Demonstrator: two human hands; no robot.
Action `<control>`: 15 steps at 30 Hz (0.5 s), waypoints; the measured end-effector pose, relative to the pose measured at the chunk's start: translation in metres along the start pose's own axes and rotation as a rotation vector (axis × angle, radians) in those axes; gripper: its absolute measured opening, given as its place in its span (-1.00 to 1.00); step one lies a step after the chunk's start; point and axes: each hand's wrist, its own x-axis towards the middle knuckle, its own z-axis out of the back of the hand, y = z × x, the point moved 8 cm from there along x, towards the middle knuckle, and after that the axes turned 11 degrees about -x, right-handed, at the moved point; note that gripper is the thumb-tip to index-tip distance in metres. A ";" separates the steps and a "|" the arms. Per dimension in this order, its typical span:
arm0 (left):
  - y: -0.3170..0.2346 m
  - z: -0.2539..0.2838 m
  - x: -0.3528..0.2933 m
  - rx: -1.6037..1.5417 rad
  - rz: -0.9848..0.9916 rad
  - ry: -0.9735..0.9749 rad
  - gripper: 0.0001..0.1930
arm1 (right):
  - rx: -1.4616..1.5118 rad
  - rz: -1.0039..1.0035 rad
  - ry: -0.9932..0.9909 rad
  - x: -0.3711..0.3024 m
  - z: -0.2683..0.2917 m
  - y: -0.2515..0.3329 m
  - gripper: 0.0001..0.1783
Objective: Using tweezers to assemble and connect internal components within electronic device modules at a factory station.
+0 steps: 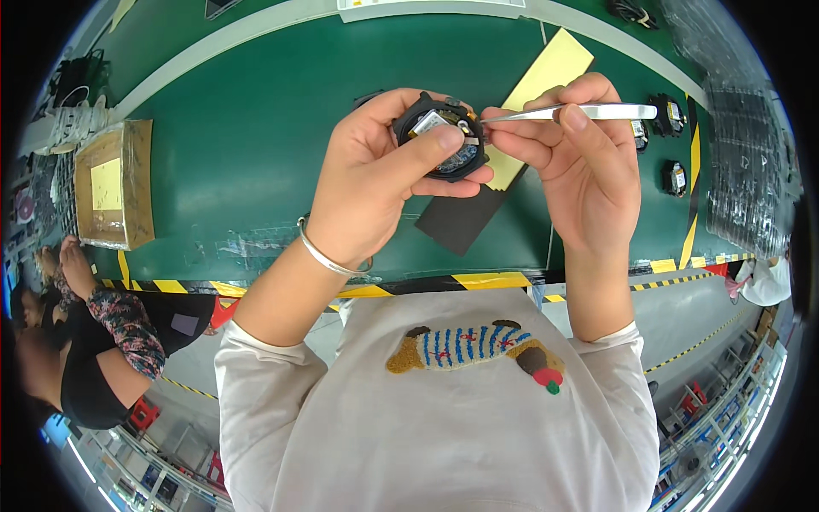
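My left hand (375, 162) grips a round black watch case (442, 135) whose inner parts lie exposed, the thumb pressing on its face. Between the thumb and fingers of my right hand (593, 158) is a pair of silver tweezers (614, 111), held level. Their tips point left and reach the case's right edge; whether they touch it I cannot tell. Beneath both hands lies a yellow sheet (546, 70) on the table, with a dark strip (461, 224) slanting out below it.
Several similar round black cases (668, 115) lie at the table's right. Stacked clear plastic trays (751, 162) stand beyond them. A cardboard box (136, 183) sits at the left, and a white tray (431, 8) at the back. Another person's arm (128, 324) is at the left.
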 end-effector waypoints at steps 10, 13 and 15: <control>-0.003 -0.001 0.000 0.041 -0.016 0.008 -0.75 | 0.049 0.019 0.079 0.002 0.000 -0.005 -0.86; -0.003 0.000 0.000 0.045 -0.023 0.009 -0.75 | 0.069 0.013 0.092 0.002 -0.001 -0.006 -0.86; -0.003 0.000 -0.001 0.042 -0.024 0.006 -0.75 | 0.045 0.027 0.088 0.001 -0.002 -0.006 -0.85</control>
